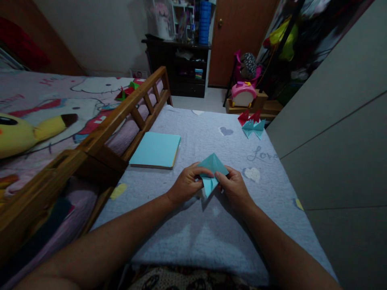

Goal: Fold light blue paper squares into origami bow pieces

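Observation:
Between my two hands is a folded sheet of light blue origami paper (213, 162), diamond-shaped, with a narrow flap pointing down toward me. My left hand (188, 182) pinches its left side, the index finger lying across the front. On the right side, my right hand (236, 186) grips it with the thumb pressed near the middle crease. The paper is held just above the bed sheet and casts a shadow there. To the left lies a stack of square paper (155, 149) with a light blue sheet on top.
Finished-looking folded shapes, light blue (253, 128) and red (244, 117), stand at the bed's far right corner. A wooden rail (121, 117) runs along the left, beyond it another bed with a yellow plush toy (18, 135). A pale cabinet (338, 133) borders the right.

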`<state>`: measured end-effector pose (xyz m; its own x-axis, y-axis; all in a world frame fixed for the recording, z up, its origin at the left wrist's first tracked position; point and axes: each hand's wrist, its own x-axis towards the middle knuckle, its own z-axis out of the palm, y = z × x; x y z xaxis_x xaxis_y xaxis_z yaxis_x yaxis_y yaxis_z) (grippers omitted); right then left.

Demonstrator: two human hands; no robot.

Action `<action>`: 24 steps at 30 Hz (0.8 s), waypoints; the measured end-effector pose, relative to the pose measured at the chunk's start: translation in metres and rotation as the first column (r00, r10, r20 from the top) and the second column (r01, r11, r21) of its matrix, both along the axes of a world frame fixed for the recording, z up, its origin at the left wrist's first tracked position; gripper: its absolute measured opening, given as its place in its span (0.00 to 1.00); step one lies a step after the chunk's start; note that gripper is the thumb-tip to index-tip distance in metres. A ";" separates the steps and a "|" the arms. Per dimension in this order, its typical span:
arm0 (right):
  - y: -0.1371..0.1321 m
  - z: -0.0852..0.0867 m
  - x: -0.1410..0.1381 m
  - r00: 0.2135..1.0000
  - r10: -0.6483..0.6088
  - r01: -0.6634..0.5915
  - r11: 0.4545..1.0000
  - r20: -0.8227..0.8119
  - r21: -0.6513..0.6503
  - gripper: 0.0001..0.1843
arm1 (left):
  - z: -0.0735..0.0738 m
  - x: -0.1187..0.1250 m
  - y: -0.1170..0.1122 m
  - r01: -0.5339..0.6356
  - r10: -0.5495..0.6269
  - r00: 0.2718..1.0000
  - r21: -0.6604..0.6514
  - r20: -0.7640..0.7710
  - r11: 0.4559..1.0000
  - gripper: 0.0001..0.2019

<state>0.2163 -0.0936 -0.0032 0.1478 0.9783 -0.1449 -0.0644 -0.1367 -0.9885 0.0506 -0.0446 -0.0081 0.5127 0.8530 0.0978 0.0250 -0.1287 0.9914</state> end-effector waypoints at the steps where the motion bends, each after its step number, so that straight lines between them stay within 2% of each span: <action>1: 0.000 -0.001 0.000 1.000 -0.003 0.003 1.000 -0.014 -0.002 0.14 | -0.001 0.000 0.000 0.007 -0.007 1.000 -0.017 0.012 1.000 0.10; 7: 0.000 -0.004 0.003 0.993 -0.022 0.019 0.999 -0.115 -0.031 0.15 | -0.004 -0.002 -0.002 0.018 -0.018 1.000 0.023 0.008 1.000 0.14; 13: 0.000 -0.004 0.003 0.983 -0.040 0.035 0.999 -0.180 -0.029 0.15 | 0.000 -0.004 -0.008 0.068 -0.065 0.997 -0.067 0.037 0.995 0.19; 17: 0.000 -0.005 0.002 0.985 -0.027 0.025 1.000 -0.170 -0.010 0.14 | 0.002 -0.003 -0.007 0.092 -0.091 0.996 0.055 -0.017 0.994 0.13; 21: 0.000 -0.006 0.002 0.988 -0.014 0.013 1.000 -0.153 -0.007 0.15 | 0.001 -0.003 -0.002 0.007 0.012 0.996 0.206 -0.088 0.978 0.10; 24: -0.001 -0.005 0.001 0.989 -0.002 0.001 1.000 -0.146 -0.013 0.15 | 0.000 -0.004 0.001 -0.015 0.046 0.993 0.263 -0.111 0.965 0.10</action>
<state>0.2175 -0.0944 -0.0082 0.1257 0.9761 -0.1775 -0.2079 -0.1490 -0.9667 0.0468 -0.0438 -0.0083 0.5080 0.8208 0.2613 0.1451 -0.3806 0.9133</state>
